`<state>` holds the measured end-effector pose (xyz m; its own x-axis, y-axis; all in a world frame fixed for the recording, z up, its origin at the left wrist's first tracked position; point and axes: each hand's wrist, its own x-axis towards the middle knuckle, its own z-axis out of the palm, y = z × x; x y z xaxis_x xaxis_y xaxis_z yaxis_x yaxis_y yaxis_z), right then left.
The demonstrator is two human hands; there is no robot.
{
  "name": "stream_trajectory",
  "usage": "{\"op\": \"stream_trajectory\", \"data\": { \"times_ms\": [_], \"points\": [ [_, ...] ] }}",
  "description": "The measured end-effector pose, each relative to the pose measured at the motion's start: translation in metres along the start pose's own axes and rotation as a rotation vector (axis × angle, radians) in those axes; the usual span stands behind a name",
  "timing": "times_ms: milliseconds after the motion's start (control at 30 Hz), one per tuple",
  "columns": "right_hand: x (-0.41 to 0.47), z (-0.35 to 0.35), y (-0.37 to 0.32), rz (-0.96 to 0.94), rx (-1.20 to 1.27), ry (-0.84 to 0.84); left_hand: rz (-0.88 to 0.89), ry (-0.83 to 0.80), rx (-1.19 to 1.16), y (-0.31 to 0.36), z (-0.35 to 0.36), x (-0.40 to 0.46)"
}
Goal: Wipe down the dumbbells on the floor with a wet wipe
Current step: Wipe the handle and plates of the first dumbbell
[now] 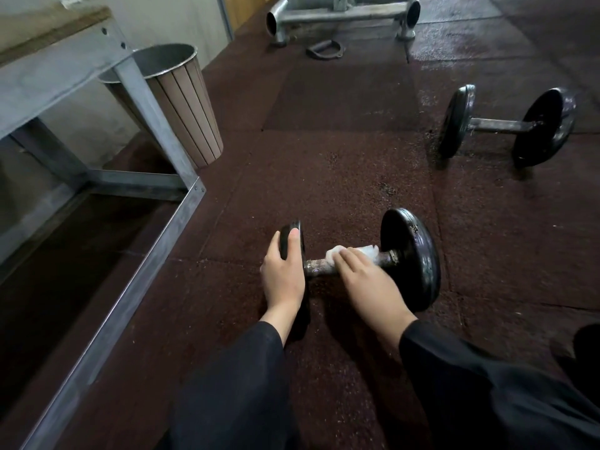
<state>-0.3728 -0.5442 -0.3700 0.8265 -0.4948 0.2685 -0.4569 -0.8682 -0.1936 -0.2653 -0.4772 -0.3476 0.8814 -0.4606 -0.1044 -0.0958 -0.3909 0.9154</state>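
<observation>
A black dumbbell (pixel 412 254) with a rusty metal handle lies on the dark rubber floor just in front of me. My left hand (pixel 283 273) grips its left plate, thumb over the rim. My right hand (pixel 367 280) wraps a white wet wipe (pixel 368 251) around the handle, close to the right plate, fingers curled over it. A second black dumbbell (pixel 506 125) lies farther away at the right, untouched.
A grey metal frame (pixel 152 251) runs along the left. Behind it stands a slatted waste bin (pixel 185 102). At the back sit a grey machine base (pixel 341 14) and a cable handle (pixel 323 50). The floor near the far dumbbell looks wet.
</observation>
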Motion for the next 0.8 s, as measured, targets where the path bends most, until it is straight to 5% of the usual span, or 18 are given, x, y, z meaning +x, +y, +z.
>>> {"op": "stream_trajectory", "data": {
  "times_ms": [567,800],
  "points": [
    [-0.034,0.024,-0.001,-0.028,-0.118,-0.072,0.007,0.002,0.004,-0.001,0.000,0.000],
    [-0.045,0.028,0.009,0.149,-0.118,0.038,0.005,0.010,-0.015,-0.002,0.000,-0.001]
  ]
}}
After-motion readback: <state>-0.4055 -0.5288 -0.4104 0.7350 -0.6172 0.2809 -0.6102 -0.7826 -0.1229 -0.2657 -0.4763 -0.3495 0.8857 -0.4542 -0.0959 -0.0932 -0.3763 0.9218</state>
